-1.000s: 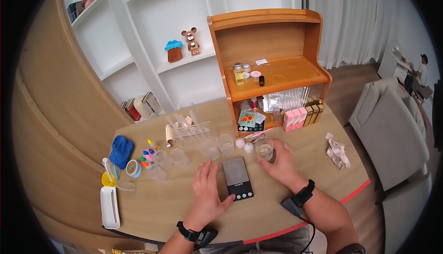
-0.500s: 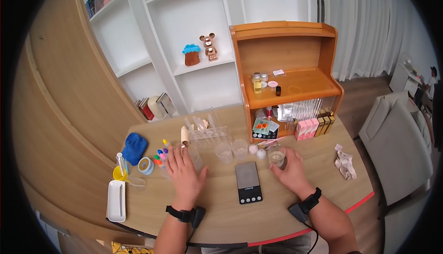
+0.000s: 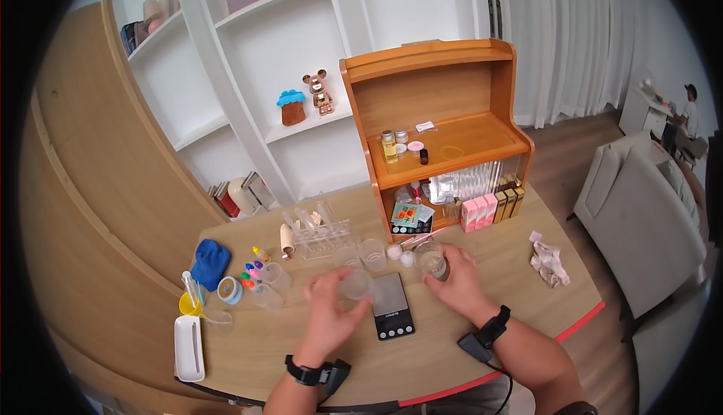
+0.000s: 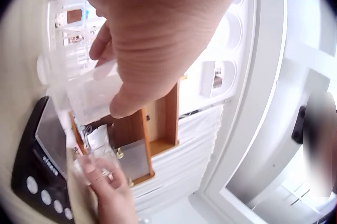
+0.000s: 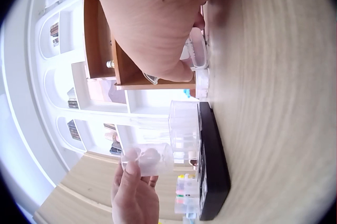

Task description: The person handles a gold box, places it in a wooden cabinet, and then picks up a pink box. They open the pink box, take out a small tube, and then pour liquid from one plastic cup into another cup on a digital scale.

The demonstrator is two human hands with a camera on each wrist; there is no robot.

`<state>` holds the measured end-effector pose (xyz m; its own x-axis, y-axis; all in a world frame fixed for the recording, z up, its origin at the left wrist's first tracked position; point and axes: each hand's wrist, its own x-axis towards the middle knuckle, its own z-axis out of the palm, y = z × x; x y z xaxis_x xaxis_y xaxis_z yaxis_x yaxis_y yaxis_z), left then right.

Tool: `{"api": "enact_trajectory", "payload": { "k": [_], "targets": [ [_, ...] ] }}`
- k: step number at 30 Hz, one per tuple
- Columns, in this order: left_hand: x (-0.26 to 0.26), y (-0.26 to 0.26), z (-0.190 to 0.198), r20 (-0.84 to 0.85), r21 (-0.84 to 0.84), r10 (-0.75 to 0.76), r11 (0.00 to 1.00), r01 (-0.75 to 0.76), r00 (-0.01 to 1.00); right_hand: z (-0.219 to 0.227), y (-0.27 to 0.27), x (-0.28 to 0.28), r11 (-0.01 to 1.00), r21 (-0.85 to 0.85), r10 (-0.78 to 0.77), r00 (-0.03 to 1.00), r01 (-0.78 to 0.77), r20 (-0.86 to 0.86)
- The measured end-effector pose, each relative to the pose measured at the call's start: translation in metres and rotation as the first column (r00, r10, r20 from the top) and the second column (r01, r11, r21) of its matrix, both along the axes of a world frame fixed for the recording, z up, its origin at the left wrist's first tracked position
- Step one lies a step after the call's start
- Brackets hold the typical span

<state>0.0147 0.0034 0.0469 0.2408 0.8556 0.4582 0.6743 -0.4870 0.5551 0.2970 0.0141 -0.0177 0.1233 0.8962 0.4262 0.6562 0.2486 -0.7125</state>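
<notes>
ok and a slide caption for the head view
Left grip holds one clear cup, right grip a second cup, black scale between them.

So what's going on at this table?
A person is working with both hands around a flat black scale with a grey plate. Their left hand holds a translucent plastic cup in the air by the scale's left edge. Their right hand grips a clear cup with some liquid in it, right of the scale. A clear rack of tubes stands farther back.
</notes>
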Motion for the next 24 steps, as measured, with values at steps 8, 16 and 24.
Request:
{"api": "enact_trajectory", "payload": {
  "k": [8,16,24],
  "targets": [
    [0.031,-0.002,-0.030,0.060,-0.134,-0.049,0.989,0.057,0.997,0.015,-0.010,-0.009,0.981,0.179,0.069,0.997,-0.077,0.046],
    [0.032,-0.004,-0.035,0.104,-0.184,0.009,0.983,0.011,0.995,0.030,-0.016,-0.025,0.943,0.288,0.116,0.977,-0.164,0.179],
    [0.031,-0.003,-0.040,0.125,-0.138,-0.023,0.990,0.040,0.992,0.033,-0.016,-0.027,0.936,0.310,0.088,0.964,-0.166,0.251]
  ]
}}
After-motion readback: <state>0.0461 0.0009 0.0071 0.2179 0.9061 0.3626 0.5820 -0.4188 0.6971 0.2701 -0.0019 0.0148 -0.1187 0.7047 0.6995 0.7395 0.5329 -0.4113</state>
